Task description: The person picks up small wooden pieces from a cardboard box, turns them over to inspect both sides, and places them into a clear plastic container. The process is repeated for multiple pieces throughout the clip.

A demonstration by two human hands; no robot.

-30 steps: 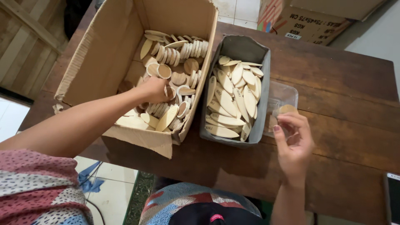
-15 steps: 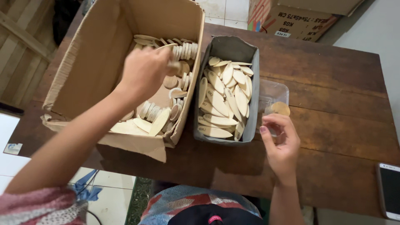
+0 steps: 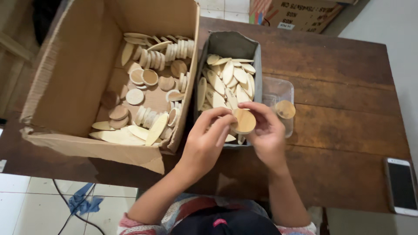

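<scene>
Holding a round wooden disc (image 3: 244,121) is the job of both hands right now. The disc is pinched between the fingers of the left hand (image 3: 205,140) and the right hand (image 3: 266,130), so both hands are closed on it. It is held up just over the near end of the grey bin (image 3: 257,56), which is packed with flat oval wood slices (image 3: 227,78). Next to the bin, on the left, a big cardboard box (image 3: 69,82) is seen, with many more round and oval wood pieces (image 3: 150,77) lying in it, some flat and some stood in rows. On the right side of the bin a clear plastic tub (image 3: 278,89) is set, and one more small disc (image 3: 285,109) rests at its edge. A phone (image 3: 401,186) is left well apart on the brown wooden table (image 3: 348,130). It looks as if the disc is being checked or turned over. For the next move, a soft and steady hold would be needed, so that the disc is not dropped.
</scene>
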